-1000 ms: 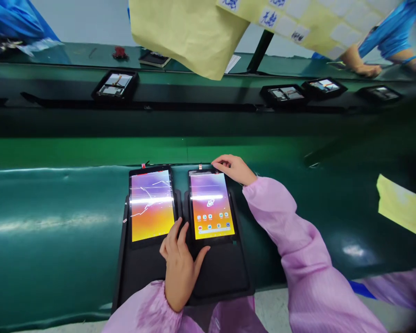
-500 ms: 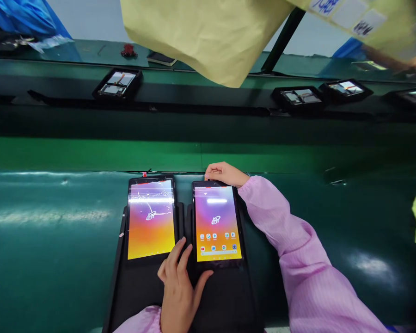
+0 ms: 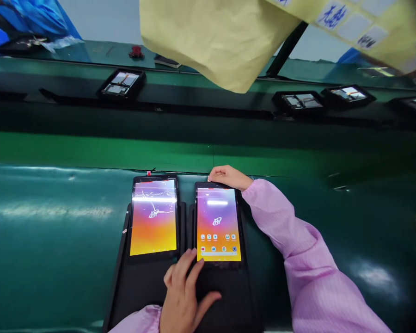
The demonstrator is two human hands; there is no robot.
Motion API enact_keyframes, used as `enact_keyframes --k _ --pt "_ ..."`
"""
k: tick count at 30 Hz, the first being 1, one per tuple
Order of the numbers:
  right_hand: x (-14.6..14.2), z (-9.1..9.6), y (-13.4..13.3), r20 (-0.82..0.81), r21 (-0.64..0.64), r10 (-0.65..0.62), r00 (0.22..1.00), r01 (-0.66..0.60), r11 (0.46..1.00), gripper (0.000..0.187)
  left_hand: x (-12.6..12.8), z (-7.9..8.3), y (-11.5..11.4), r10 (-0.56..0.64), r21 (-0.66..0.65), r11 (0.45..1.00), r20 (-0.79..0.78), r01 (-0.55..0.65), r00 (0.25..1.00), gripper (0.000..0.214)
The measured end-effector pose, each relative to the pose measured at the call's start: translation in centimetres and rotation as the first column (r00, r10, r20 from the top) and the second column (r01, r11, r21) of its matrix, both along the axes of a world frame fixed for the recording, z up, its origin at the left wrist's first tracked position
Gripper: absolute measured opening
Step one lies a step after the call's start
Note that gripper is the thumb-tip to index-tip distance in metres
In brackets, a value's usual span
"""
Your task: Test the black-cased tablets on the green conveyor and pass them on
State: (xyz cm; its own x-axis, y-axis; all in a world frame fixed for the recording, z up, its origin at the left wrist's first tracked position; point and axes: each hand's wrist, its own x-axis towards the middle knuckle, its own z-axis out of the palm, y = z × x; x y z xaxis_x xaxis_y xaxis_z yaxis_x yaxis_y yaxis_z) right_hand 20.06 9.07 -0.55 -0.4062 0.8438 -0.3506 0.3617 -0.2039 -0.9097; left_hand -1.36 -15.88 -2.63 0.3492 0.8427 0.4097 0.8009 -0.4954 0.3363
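Observation:
Two tablets lie side by side on black trays in the head view. The right tablet (image 3: 218, 208) has a lit home screen with rows of app icons. On the left tablet (image 3: 154, 231) the lit screen carries thin white lines and a logo. My right hand (image 3: 230, 177) is at the right tablet's top edge, fingers pinched together; a tiny pale bit shows at the fingertips, too small to name. Over the lower left corner of the right tablet is my left hand (image 3: 185, 286), thumb and fingers apart, holding nothing. Its fingertips are at the screen's lower edge.
Behind the green bench (image 3: 55, 249) runs a dark conveyor (image 3: 201, 104). It bears a black tray with a device (image 3: 122, 84) at left and several more at right. A yellow sheet (image 3: 215, 41) hangs overhead. A blue-clothed person (image 3: 38, 21) is partly visible across.
My left hand has shifted right and its fingertips now reach the right tablet's lower edge. The right hand keeps its pinch at the top edge. The camera view has moved slightly.

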Motion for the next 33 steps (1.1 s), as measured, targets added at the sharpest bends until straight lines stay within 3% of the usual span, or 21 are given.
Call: enact_keyframes --k 3,6,9,12,13,14,15,16,17,18,20,23,25,33 --pt "-0.5 -0.1 0.6 -0.001 0.034 -0.041 0.999 0.041 0.999 0.034 -0.8 -0.6 -1.1 -0.171 0.037 0.984 -0.027 0.172 0.985 0.071" --pt "0.5 0.3 1.0 0.037 0.11 -0.19 0.981 0.185 0.976 0.038 -1.4 -0.7 -2.0 -0.231 0.07 0.97 -0.021 0.232 0.973 0.067" --pt "4.6 1.1 -0.8 0.106 0.233 -0.383 0.918 0.352 0.907 0.041 -1.9 0.2 -2.5 -0.285 0.007 0.958 -0.098 0.287 0.954 0.063" --pt "10.7 1.4 -5.5 0.249 0.298 -0.466 0.849 0.39 0.871 0.044 -2.1 1.2 -3.1 -0.262 -0.086 0.963 -0.095 0.254 0.961 0.065" --pt "12.4 1.3 -7.3 0.427 0.338 -0.489 0.761 0.367 0.867 0.047 -2.0 1.5 -3.4 -0.24 -0.122 0.966 -0.078 0.229 0.968 0.065" --pt "13.8 1.1 -9.2 0.596 0.392 -0.528 0.605 0.355 0.849 0.053 -1.9 1.6 -3.6 -0.218 -0.167 0.964 -0.064 0.205 0.974 0.067" --pt "14.7 0.9 -10.9 0.664 0.513 -0.616 0.423 0.342 0.788 0.063 -1.6 1.6 -3.7 -0.2 -0.216 0.959 -0.059 0.184 0.978 0.07" --pt "14.9 0.8 -12.5 0.665 0.617 -0.681 0.306 0.29 0.732 0.074 -1.3 1.6 -3.7 -0.192 -0.261 0.95 -0.062 0.17 0.979 0.073" --pt "14.6 0.7 -14.0 0.631 0.703 -0.739 0.238 0.229 0.673 0.083 -1.0 1.5 -3.4 -0.196 -0.293 0.941 -0.069 0.168 0.978 0.074" --pt "13.8 0.8 -15.3 0.579 0.771 -0.785 0.219 0.167 0.615 0.087 -0.5 1.3 -3.0 -0.211 -0.306 0.935 -0.081 0.177 0.974 0.074" --pt "11.0 1.0 -17.3 0.513 0.831 -0.801 0.308 0.056 0.553 0.084 0.3 0.9 -1.4 -0.277 -0.277 0.932 -0.123 0.235 0.953 0.067" --pt "6.4 1.3 -18.9 0.549 0.788 -0.635 0.544 -0.083 0.61 0.071 1.8 0.7 2.8 -0.384 -0.196 0.919 -0.236 0.343 0.893 0.05" --pt "4.4 1.3 -19.1 0.56 0.756 -0.542 0.627 -0.118 0.644 0.065 3.2 0.9 6.2 -0.4 -0.186 0.915 -0.305 0.358 0.864 0.045" --pt "4.2 -0.5 -17.8 0.47 0.785 -0.592 0.654 -0.004 0.619 0.057 10.0 3.1 19.4 -0.331 -0.269 0.933 -0.373 0.24 0.867 0.037"
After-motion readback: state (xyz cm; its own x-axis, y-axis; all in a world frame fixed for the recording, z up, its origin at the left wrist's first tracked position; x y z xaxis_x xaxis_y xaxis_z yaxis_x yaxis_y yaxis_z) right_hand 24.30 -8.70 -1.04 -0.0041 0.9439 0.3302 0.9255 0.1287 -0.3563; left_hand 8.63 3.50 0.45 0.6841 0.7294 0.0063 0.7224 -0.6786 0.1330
